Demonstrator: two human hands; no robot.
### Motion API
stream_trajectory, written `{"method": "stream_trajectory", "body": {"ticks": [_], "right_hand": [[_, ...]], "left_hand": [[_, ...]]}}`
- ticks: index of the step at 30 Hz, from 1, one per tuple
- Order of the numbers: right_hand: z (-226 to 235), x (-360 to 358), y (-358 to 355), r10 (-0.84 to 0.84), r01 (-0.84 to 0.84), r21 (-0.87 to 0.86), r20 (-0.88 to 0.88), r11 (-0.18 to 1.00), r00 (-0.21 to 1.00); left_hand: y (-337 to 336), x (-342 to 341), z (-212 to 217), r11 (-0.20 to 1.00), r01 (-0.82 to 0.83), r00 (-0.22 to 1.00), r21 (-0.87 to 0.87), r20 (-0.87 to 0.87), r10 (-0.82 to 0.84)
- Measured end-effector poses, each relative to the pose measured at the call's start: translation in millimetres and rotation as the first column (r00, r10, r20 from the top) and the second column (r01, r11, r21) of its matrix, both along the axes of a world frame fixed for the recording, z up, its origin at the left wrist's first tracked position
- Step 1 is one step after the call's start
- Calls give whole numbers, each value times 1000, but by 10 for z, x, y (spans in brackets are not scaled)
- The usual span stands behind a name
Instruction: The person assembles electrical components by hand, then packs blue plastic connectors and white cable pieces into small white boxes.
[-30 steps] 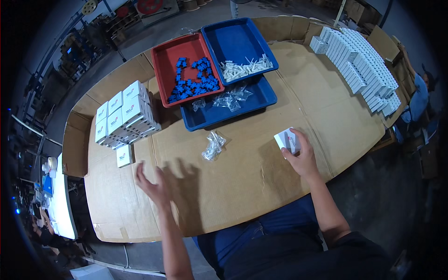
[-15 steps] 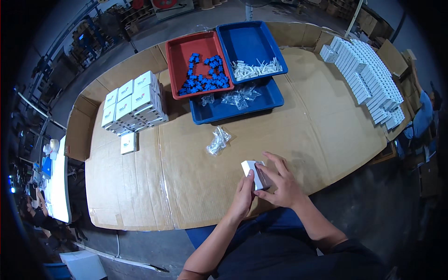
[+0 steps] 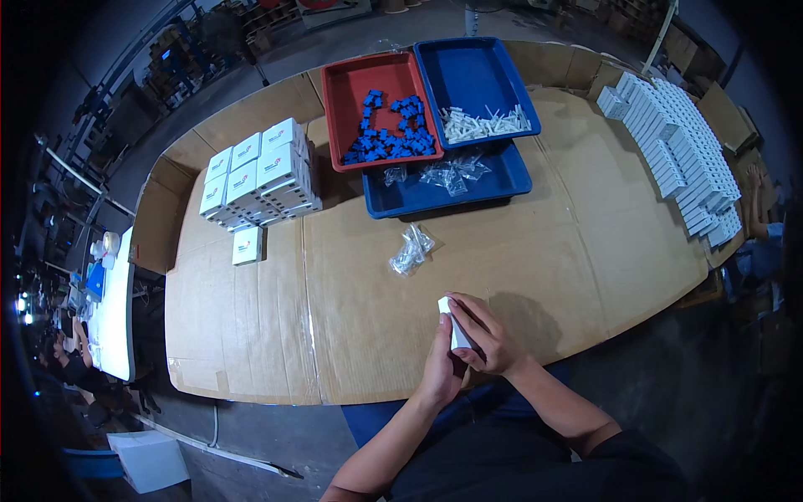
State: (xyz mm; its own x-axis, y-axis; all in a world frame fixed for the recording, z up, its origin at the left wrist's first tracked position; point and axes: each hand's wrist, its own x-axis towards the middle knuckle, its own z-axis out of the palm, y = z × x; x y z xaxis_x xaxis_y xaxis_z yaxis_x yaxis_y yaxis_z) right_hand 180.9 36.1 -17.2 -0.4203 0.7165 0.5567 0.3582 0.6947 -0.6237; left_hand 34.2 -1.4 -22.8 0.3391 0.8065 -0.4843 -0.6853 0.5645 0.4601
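Near the front edge of the cardboard tabletop, the left hand and right hand grip a white box between them, its narrow side turned up. Farther in lies a clear plastic bag with pale bits inside. Behind it, a red tray holds blue pieces, and beside that a blue tray holds white sticks; both overlap a lower blue tray with clear bags in it. Over on the left stands a stack of white boxes, with a single box in front. White blocks line up in long rows on the right.
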Motion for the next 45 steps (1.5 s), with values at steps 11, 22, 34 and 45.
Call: {"method": "stream_trajectory", "body": {"ticks": [11, 22, 34, 45], "right_hand": [[124, 304, 330, -401, 376, -255, -53, 891, 915], [298, -82, 192, -363, 343, -594, 92, 728, 927], [257, -400, 137, -392, 332, -518, -6, 788, 920], [304, -547, 458, -391, 117, -757, -194, 643, 900]], "left_hand": [[133, -101, -57, 989, -69, 992, 129, 117, 54], [180, -80, -36, 952, -72, 975, 296, -179, 129], [185, 11, -132, 854, -245, 911, 460, -191, 364], [307, -297, 15, 824, -513, 820, 240, -145, 553]]}}
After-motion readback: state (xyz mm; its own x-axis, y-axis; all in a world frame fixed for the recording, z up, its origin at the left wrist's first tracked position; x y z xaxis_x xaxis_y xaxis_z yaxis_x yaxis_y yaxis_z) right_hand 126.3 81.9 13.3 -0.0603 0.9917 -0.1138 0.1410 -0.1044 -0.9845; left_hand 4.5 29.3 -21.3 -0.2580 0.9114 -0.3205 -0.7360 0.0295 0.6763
